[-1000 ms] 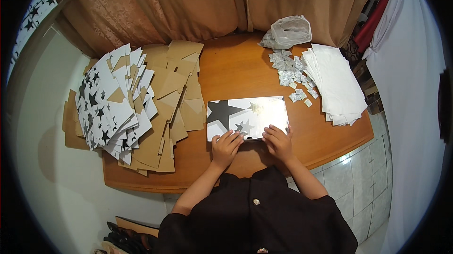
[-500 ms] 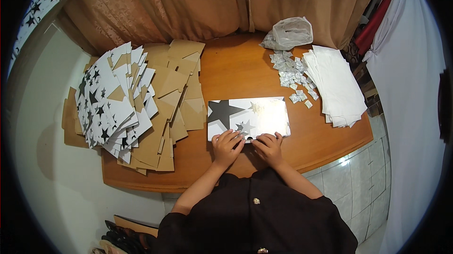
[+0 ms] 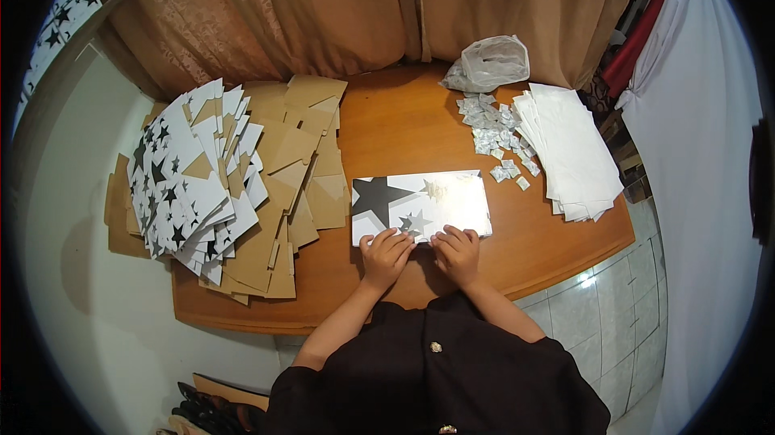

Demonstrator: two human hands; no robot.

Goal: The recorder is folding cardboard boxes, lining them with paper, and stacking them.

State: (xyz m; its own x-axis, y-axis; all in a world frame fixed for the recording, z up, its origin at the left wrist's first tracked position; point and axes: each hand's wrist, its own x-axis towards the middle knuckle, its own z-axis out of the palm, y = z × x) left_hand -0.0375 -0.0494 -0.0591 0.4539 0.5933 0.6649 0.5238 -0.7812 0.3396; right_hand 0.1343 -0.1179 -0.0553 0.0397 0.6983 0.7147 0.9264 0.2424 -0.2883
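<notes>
We record a flat white rectangular box [image 3: 420, 205] printed with black and grey stars, lying near the table's near edge at centre. To the left lies a fanned heap of unfolded white star-printed box blanks [image 3: 194, 184], resting on plain brown cardboard blanks [image 3: 303, 160]. At the far right sits a crumpled clear plastic bag [image 3: 490, 63]; nearer than it, small white sachets [image 3: 494, 132] lie scattered, and just right of them a stack of white paper bags [image 3: 573, 152].

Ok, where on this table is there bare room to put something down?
Bare wood lies behind the star-printed box, up to the curtain, and right of the box below the white sheets. The left side is crowded with cardboard blanks; small packets litter the far right.
</notes>
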